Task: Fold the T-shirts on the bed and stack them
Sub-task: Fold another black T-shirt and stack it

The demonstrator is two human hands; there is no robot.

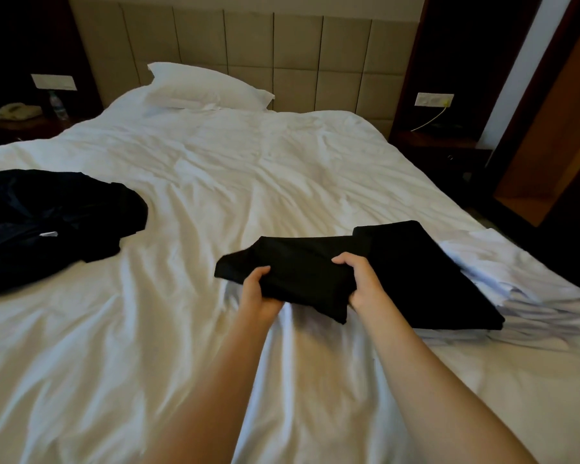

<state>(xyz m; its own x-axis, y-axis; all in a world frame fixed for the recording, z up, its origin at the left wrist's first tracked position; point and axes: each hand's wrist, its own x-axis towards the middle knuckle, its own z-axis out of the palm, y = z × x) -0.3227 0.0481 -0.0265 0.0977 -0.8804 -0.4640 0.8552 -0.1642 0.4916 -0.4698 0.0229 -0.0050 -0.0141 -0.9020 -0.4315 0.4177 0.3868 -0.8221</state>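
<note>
A folded black T-shirt (298, 266) is held just above the white bed (215, 182). My left hand (258, 293) grips its near left edge and my right hand (362, 283) grips its near right edge. Its far right end overlaps a stack at the bed's right side, where another folded black T-shirt (426, 272) lies on top of several folded white T-shirts (529, 289). A heap of unfolded dark T-shirts (47, 222) lies on the left of the bed.
A white pillow (201, 87) sits against the padded headboard. A nightstand on the left carries a telephone (17, 111) and a water bottle (58, 105). Another nightstand (442, 145) stands at the right, beside a wooden door frame.
</note>
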